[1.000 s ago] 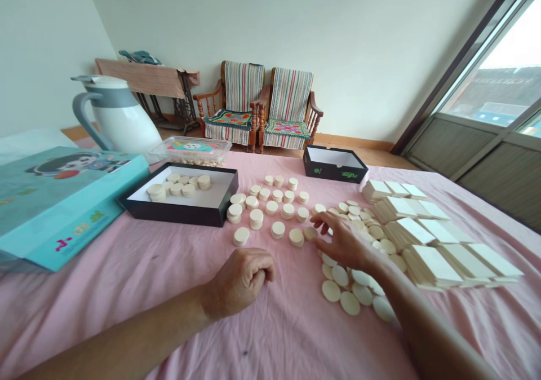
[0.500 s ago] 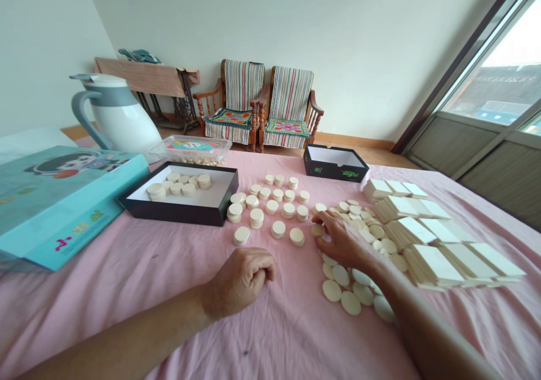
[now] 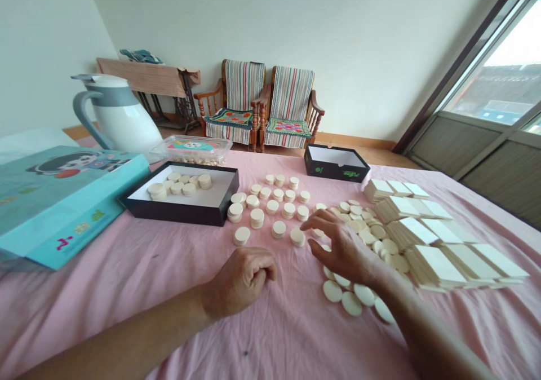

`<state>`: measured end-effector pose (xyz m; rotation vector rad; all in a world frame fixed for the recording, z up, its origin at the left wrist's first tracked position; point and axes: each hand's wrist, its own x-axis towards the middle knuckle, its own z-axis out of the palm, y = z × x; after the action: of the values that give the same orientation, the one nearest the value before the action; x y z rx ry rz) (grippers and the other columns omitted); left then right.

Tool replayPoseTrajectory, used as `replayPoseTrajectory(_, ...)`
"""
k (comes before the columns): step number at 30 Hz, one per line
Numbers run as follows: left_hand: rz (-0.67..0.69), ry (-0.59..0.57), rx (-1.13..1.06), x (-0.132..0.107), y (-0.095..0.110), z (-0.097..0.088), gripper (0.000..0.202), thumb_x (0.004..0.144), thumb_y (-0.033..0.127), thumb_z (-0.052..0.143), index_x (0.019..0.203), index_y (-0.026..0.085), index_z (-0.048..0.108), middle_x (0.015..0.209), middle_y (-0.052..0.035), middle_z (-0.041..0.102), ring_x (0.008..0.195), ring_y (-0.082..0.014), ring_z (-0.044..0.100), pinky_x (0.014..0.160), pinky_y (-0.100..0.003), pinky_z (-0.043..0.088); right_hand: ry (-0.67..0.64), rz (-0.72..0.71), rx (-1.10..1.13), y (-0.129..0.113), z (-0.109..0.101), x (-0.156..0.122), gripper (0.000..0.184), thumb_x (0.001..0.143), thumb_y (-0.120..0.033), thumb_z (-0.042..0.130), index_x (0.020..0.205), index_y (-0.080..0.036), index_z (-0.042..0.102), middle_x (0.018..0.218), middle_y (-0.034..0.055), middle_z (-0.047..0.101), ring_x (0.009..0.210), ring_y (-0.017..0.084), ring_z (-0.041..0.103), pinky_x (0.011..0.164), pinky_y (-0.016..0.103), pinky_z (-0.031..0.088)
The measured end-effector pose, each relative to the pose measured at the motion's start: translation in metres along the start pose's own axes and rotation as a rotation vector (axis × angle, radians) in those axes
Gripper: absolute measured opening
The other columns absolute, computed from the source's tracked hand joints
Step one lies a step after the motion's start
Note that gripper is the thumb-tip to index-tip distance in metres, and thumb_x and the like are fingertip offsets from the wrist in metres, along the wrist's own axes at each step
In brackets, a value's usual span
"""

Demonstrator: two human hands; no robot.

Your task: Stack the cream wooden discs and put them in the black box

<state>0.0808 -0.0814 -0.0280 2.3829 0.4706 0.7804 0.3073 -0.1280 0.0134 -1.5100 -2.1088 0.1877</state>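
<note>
My left hand (image 3: 240, 278) rests on the cloth as a loose fist, with nothing showing in it. Just beyond it are short stacks of pale round wooden discs, among them a stack (image 3: 242, 235) and another stack (image 3: 278, 229). My right hand (image 3: 338, 244) hovers with thumb and fingers apart, its fingertips beside a front stack (image 3: 297, 237). No disc shows between those fingers. Loose discs (image 3: 332, 291) lie spread under and around my right hand and wrist, and the hand hides part of them.
Rows of stacked pale rectangular pieces (image 3: 439, 230) stand on the right. A black box (image 3: 177, 213) with discs inside is at left, beside a turquoise box (image 3: 80, 222). Behind are a white jug (image 3: 127, 115), a clear plastic tub (image 3: 196, 149) and another black box (image 3: 336, 168).
My right hand has moved slightly left, toward the front stack, and its fingers have come off the disc they were touching. My left hand has stayed still.
</note>
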Motion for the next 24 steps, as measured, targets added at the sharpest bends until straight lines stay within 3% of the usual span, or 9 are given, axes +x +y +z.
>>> replayPoseTrajectory(4,-0.018,-0.003,0.016,0.000,0.000,0.000,0.030,0.062,-0.007,0.034,0.062,0.014,0.056,0.059,0.0012,0.058,0.055,-0.0086,0.054,0.055,-0.019,0.039,0.037,-0.027,-0.040,-0.001,0.016,0.005,0.029,0.077,-0.018,0.058,0.105,-0.021,0.055,0.099,0.0079,0.059,0.094,0.023,0.052,0.083,0.037,0.043)
replayPoseTrajectory(10,-0.025,-0.002,0.018,0.000,-0.001,0.001,0.028,0.064,-0.006,0.036,0.062,0.014,0.055,0.060,0.0015,0.057,0.056,-0.0085,0.053,0.055,-0.019,0.038,0.025,0.055,-0.140,-0.002,0.035,0.009,0.020,0.080,-0.030,0.057,0.098,-0.019,0.055,0.094,0.0089,0.059,0.090,0.024,0.052,0.080,0.038,0.042)
replayPoseTrajectory(18,-0.014,-0.013,0.010,-0.001,-0.003,0.001,0.028,0.064,-0.006,0.035,0.062,0.014,0.054,0.060,0.0015,0.057,0.056,-0.0087,0.053,0.056,-0.019,0.038,0.029,0.064,-0.173,0.003,0.041,0.010,0.009,0.080,-0.021,0.053,0.089,-0.020,0.055,0.087,0.0065,0.059,0.084,0.021,0.052,0.075,0.033,0.041)
replayPoseTrajectory(24,-0.013,-0.003,0.012,-0.001,-0.002,0.001,0.029,0.062,-0.007,0.035,0.062,0.014,0.055,0.060,0.0014,0.057,0.056,-0.0084,0.054,0.056,-0.019,0.039,0.086,0.044,-0.104,0.002,0.027,0.009,0.020,0.079,-0.026,0.059,0.098,-0.020,0.058,0.092,0.0070,0.061,0.087,0.021,0.054,0.078,0.034,0.042)
